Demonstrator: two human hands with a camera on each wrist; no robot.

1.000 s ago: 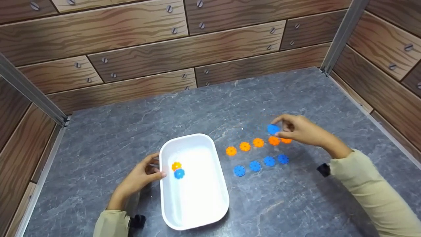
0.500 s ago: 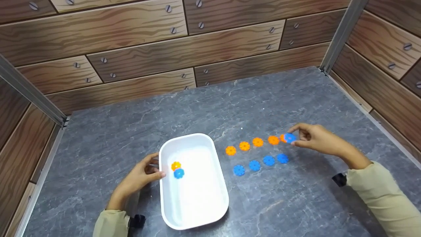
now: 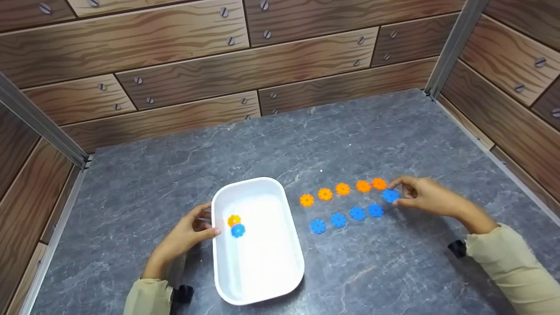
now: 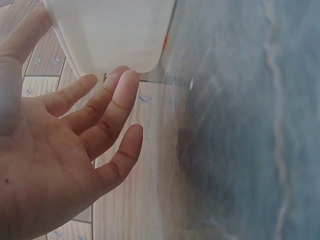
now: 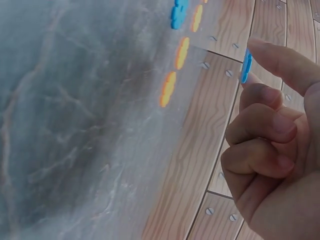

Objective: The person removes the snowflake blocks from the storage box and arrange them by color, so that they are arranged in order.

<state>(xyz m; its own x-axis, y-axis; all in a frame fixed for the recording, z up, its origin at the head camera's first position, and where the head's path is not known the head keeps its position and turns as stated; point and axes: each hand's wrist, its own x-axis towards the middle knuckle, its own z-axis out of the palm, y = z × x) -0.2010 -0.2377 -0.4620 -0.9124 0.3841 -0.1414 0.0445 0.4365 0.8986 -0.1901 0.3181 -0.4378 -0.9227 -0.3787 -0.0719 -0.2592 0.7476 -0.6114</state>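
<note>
Between thumb and index finger my right hand (image 3: pixel 431 197) pinches a blue notched disc (image 3: pixel 390 195), which the right wrist view shows edge-on and clear of the table. It hovers near the right ends of two rows: orange discs (image 3: pixel 342 189) behind and blue discs (image 3: pixel 358 213) in front. My left hand (image 3: pixel 188 232) grips the left wall of a white plastic tub (image 3: pixel 258 288), thumb over the rim and fingers outside. In the left wrist view the fingers (image 4: pixel 127 92) touch the tub's outer side. One orange disc (image 3: pixel 234 220) and one blue disc (image 3: pixel 238 230) lie inside the tub.
A dark grey marbled tabletop (image 3: pixel 210 157) bears everything. Wood-patterned panels (image 3: pixel 183 83) wall it in at the back and both sides, with metal corner posts (image 3: pixel 455 48). Small white specks dot the table behind the orange row.
My right hand has carried the blue disc rightward from behind the orange row, then toward me, uncovering the last orange disc. The left hand and tub stay in place.
</note>
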